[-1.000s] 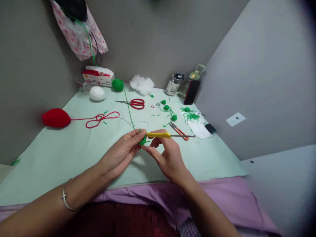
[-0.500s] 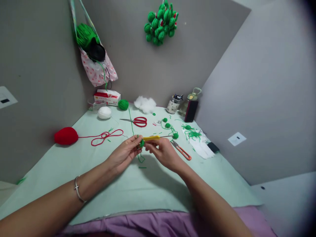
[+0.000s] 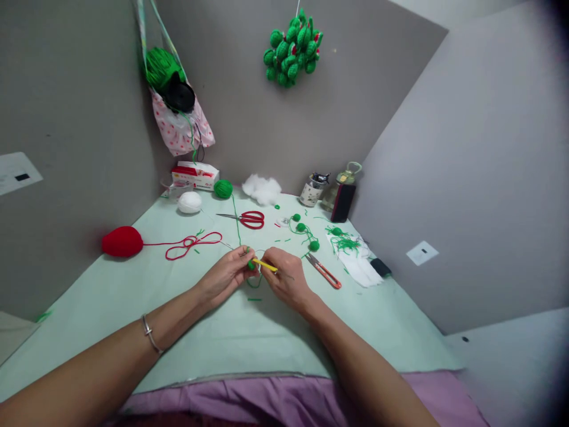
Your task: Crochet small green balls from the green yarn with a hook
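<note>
My left hand (image 3: pixel 227 271) pinches a small green crocheted piece (image 3: pixel 251 264) near the middle of the table. Closed around a crochet hook with a yellow handle (image 3: pixel 267 265) is my right hand (image 3: pixel 287 276), just to the right. The hook's near end touches the green piece, and its handle slants down to the right. A green strand (image 3: pixel 237 219) runs from the piece back to a green yarn ball (image 3: pixel 223 189). A loop of green yarn hangs below my fingers.
Red-handled scissors (image 3: pixel 252 220) lie beyond my hands, orange snips (image 3: pixel 324 271) to the right. A red yarn ball (image 3: pixel 122 241) sits left, a white one (image 3: pixel 189 202) behind it. White stuffing (image 3: pixel 262 189), a jar (image 3: pixel 312 191) and a phone (image 3: pixel 344 202) stand at the back.
The yellow hook has turned from nearly level to slanting down to the right. My right hand has rolled over and moved slightly left and down. The camera view has shifted a little.
</note>
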`<state>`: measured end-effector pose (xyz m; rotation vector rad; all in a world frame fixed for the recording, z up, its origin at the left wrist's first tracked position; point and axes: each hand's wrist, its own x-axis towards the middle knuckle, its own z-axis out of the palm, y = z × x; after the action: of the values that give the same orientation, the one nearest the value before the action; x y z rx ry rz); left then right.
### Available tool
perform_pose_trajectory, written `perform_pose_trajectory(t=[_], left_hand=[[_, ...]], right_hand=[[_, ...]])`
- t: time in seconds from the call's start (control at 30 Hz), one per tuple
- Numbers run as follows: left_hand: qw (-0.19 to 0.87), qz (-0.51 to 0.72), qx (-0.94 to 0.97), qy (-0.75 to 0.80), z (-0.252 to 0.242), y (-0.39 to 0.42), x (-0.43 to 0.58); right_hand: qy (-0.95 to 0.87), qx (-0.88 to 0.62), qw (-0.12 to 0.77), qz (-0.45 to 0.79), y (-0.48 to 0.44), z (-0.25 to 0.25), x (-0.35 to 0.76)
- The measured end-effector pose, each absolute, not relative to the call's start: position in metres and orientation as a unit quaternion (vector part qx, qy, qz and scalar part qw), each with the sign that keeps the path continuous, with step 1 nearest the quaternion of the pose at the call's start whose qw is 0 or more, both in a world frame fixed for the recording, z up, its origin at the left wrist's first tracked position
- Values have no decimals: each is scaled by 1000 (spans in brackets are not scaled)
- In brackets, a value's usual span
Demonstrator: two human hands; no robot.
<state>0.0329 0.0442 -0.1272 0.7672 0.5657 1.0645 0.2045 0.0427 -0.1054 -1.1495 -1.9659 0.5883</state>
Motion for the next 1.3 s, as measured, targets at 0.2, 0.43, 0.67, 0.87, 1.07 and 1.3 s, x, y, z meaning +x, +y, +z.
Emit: perform_pose_trajectory(t=[0.2,0.43,0.67,0.87,1.07,1.3], left_hand=[[746,491,363,267,-129,40,23],[719,494,388,297,-129,46,25],[696,504,411,304,-125,44,25],[682,497,424,328,-126,44,27],[642,486,478,351,-127,45,29],[540,471,569,403,-133,42,32]], right_hand=[[-724,-469,418,283,49,-110,205],[-622,-439,450,467,66,-120,205],[-543,-410,458,572,62,-121,199],[-513,-397,468,600,61,-120,199],[-528,-374,448,617,59,-117,199],[-622,-402,395,544,55,-124,195]])
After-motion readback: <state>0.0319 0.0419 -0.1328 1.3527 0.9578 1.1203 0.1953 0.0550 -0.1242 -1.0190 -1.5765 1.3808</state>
